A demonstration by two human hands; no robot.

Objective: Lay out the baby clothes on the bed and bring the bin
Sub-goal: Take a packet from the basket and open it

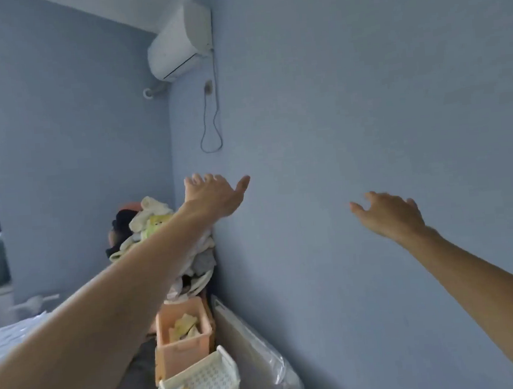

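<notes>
A heap of baby clothes [147, 221] in white, yellow, grey and black is piled high in the corner against the blue wall. Below it stands a pink bin [181, 341] with a few yellowish pieces inside. My left hand [215, 194] is stretched out above and to the right of the heap, fingers spread, holding nothing; my forearm covers part of the pile. My right hand [391, 211] is raised in front of the bare wall, fingers relaxed and empty. A corner of the bed [6, 340] with a pale patterned cover shows at the lower left.
A white perforated basket [202, 379] stands in front of the pink bin. A flat panel wrapped in clear plastic [254, 345] leans on the wall. An air conditioner [179, 44] with a hanging cable sits high in the corner. A window edge lies far left.
</notes>
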